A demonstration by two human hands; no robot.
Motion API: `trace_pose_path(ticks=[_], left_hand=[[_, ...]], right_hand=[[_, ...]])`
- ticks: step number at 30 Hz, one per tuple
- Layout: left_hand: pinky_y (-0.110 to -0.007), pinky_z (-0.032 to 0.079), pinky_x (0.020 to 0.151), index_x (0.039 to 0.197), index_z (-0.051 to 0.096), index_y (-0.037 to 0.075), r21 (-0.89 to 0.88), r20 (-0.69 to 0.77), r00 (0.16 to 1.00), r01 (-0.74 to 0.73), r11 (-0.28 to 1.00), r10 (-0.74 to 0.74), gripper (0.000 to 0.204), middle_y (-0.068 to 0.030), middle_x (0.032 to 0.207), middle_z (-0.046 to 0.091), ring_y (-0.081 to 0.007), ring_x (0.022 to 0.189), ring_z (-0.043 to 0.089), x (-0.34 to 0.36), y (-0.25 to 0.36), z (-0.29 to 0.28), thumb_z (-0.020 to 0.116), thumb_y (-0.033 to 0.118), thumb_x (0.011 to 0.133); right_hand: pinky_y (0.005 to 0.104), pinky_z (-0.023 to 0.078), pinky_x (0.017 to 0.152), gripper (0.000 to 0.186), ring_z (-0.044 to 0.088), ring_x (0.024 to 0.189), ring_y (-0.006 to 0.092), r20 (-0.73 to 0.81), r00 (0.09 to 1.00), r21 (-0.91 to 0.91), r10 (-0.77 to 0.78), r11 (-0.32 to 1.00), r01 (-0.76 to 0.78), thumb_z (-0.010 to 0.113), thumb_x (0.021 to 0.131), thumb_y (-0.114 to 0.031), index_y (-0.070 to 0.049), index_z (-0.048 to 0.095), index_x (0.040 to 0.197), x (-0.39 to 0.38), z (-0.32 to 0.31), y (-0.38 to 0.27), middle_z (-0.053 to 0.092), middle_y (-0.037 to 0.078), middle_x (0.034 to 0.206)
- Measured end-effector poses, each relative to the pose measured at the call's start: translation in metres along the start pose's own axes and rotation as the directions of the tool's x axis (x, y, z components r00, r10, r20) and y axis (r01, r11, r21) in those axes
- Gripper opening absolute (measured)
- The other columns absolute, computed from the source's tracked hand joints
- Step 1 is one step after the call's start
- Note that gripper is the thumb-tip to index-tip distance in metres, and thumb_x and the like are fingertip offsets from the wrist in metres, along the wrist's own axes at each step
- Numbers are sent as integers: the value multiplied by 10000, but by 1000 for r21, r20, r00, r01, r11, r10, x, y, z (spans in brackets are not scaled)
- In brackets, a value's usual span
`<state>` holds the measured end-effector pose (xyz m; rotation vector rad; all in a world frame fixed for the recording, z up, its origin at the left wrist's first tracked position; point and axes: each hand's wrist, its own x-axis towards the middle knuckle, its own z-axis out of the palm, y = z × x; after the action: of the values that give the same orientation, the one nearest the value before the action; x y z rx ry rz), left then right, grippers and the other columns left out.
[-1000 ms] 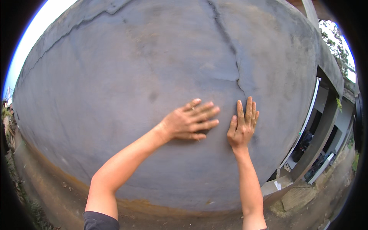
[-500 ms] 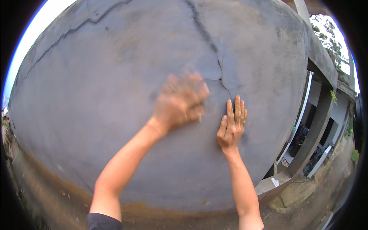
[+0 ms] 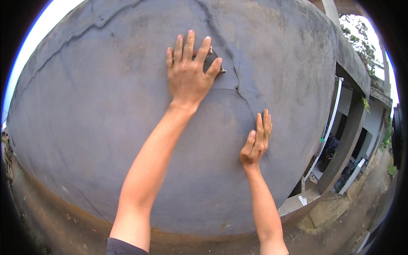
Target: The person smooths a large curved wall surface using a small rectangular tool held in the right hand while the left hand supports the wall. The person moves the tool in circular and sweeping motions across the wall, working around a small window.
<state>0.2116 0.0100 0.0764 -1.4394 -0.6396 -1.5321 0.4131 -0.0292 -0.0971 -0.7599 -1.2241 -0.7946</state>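
Along the far left of the grey wall (image 3: pixel 97 127), a dark crack (image 3: pixel 93 26) climbs toward the right. Next comes the left hand (image 3: pixel 188 80), its fingers fanned out straight over a small dark piece (image 3: pixel 209 60), which shows between forefinger and thumb, near the wall's surface. Just right of that, a second crack (image 3: pixel 237 87) zigzags down toward the right hand (image 3: pixel 256 146), whose fingers are extended and close together, thumb apart; whether its palm touches is hidden. Far right stands a doorway (image 3: pixel 333 140).
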Motion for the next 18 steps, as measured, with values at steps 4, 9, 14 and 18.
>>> trace_pose_path(ticks=[4,9,14,18], left_hand=[[-601,256,1279,1560,566,296,-86,156,925,-336,938,346,672,-82,1685,464,-324,1587,366,-59,40,6,502,697,1025],[-554,187,1331,1601,500,340,-129,166,953,-235,963,254,693,-22,1710,433,-259,1607,339,-24,36,16,536,695,1008],[-527,203,1336,1601,505,346,29,131,973,-196,980,191,695,-13,1713,430,-247,1599,354,-26,56,18,543,700,1004],[-548,257,1300,1555,583,306,-257,151,846,-466,847,511,656,-61,1695,453,-301,1561,410,-74,44,14,552,677,1014]], right_hand=[[564,269,1292,540,398,1562,426,-12,1000,72,1,997,0,411,1047,-169,35,561,1525,-1,-1,-1,473,241,1648],[565,275,1290,545,408,1554,431,-27,1000,74,-6,997,8,387,1073,-210,52,554,1521,-1,-4,7,475,255,1641],[566,286,1285,553,417,1547,432,-51,999,119,9,993,-3,365,1095,-245,63,554,1513,1,-2,1,486,260,1629],[566,298,1280,561,420,1545,431,-93,995,154,-31,987,46,352,1104,-266,70,561,1502,1,-1,5,497,264,1617]])
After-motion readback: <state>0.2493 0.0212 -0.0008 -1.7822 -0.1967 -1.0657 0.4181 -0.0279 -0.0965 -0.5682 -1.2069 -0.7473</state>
